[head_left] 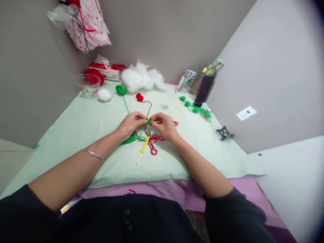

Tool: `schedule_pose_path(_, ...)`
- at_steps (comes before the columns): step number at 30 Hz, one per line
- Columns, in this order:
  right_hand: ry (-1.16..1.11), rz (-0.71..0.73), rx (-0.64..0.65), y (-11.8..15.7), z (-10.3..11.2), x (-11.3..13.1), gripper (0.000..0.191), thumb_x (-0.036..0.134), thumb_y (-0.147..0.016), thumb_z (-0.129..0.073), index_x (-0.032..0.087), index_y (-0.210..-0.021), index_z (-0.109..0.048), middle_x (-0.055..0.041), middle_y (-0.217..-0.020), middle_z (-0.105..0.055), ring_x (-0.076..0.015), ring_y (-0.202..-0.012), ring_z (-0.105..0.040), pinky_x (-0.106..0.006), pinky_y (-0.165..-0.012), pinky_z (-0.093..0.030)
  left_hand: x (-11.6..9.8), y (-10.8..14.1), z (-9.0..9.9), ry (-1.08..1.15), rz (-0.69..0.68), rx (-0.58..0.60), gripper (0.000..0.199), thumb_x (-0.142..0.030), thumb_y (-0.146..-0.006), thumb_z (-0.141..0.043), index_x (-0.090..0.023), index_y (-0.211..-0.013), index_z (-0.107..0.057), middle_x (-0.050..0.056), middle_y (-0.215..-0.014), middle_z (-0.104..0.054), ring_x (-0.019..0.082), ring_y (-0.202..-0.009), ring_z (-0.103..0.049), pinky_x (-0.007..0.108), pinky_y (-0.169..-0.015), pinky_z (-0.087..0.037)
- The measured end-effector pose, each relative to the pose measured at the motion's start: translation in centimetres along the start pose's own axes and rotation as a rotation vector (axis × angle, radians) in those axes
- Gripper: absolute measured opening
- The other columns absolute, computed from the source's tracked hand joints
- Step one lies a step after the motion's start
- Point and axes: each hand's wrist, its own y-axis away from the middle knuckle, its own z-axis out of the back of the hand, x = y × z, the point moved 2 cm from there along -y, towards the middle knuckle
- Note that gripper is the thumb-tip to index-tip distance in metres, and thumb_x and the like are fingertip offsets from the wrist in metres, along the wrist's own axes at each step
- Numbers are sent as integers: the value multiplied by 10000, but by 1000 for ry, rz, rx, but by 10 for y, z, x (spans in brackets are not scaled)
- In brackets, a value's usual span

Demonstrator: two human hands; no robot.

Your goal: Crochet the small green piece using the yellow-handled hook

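Note:
A small green yarn piece [149, 121] is pinched between the fingertips of my left hand [133, 123] and my right hand [164, 125], just above the table. Below them lies a crochet hook with a yellow handle [145, 144], its metal tip toward me. Loose red yarn [153, 148] curls to the right of the hook, and a green yarn bundle [128, 138] sits under my left wrist. A strand runs up to a small red yarn ball [139, 97]; another leads to a green yarn ball [120, 89]. An orange object [176, 123] shows partly beside my right hand.
White stuffing [141, 78], a tissue box [107, 71], a clear tub [87, 88] and a white yarn ball [104, 95] stand at the back. Rightward are a pen cup [186, 81], a bottle [209, 70], green crocheted balls [187, 103] and a black stand [224, 133].

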Motion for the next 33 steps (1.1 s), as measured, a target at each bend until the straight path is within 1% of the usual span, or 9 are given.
schedule_pose_path(3,26,14,-8,1,-2,1,92,290,-799,-664,208,-829,-637,-20,-821,-724,-165,-768,-694,-303,-725,-561,-1,0,-1,45,24,18,315,-256,-593,-891,-180,-806,-672,-5,-782,-678,145,-710,-622,308,-727,-487)
schedule_pose_path(6,71,43,-22,1,-2,1,40,252,-795,-639,218,-801,-618,1,-757,-695,-154,-710,-656,-303,-702,-530,-2,1,-3,64,50,44,296,-207,-592,-887,-176,-802,-682,-14,-772,-665,129,-682,-609,298,-703,-489)
schedule_pose_path(8,102,72,-30,2,-1,2,28,232,-792,-631,222,-789,-606,6,-754,-685,-154,-707,-647,-309,-712,-525,-2,2,-4,77,75,61,288,-182,-591,-884,-172,-800,-686,-13,-771,-669,124,-664,-613,301,-700,-500)
schedule_pose_path(13,175,148,-35,3,0,3,35,208,-812,-622,228,-803,-594,-4,-809,-665,-161,-740,-650,-326,-744,-537,-3,5,-6,128,121,82,280,-154,-600,-861,-165,-810,-676,8,-817,-710,155,-760,-707,329,-823,-554)
schedule_pose_path(19,234,225,-35,4,-1,5,45,205,-851,-600,233,-816,-596,-15,-857,-642,-157,-742,-625,-325,-738,-538,-6,7,-8,165,118,87,238,-205,-667,-878,-168,-809,-691,21,-850,-725,163,-836,-715,334,-898,-555)
schedule_pose_path(21,245,240,-35,5,-1,6,47,210,-859,-596,234,-818,-595,-17,-860,-637,-156,-743,-621,-322,-735,-539,-5,7,-8,177,117,84,249,-217,-666,-893,-169,-797,-687,22,-845,-725,164,-836,-712,339,-907,-552)
schedule_pose_path(25,270,250,-39,7,-2,9,63,218,-874,-582,237,-814,-578,-18,-861,-634,-157,-753,-619,-316,-738,-535,-2,4,-8,186,123,64,266,-208,-633,-903,-167,-769,-678,17,-800,-709,159,-780,-692,344,-863,-550)
schedule_pose_path(29,310,237,-66,9,-3,14,101,188,-848,-562,245,-775,-523,-6,-817,-608,-148,-702,-563,-306,-688,-472,-1,4,-10,187,117,52,247,-203,-634,-880,-169,-750,-665,15,-768,-699,167,-768,-681,348,-822,-546)
schedule_pose_path(33,327,230,-61,9,-5,16,106,154,-815,-538,251,-804,-498,9,-785,-589,-147,-691,-543,-301,-687,-442,-1,5,-13,177,104,33,194,-183,-650,-822,-181,-730,-646,4,-736,-671,157,-741,-658,328,-783,-533)
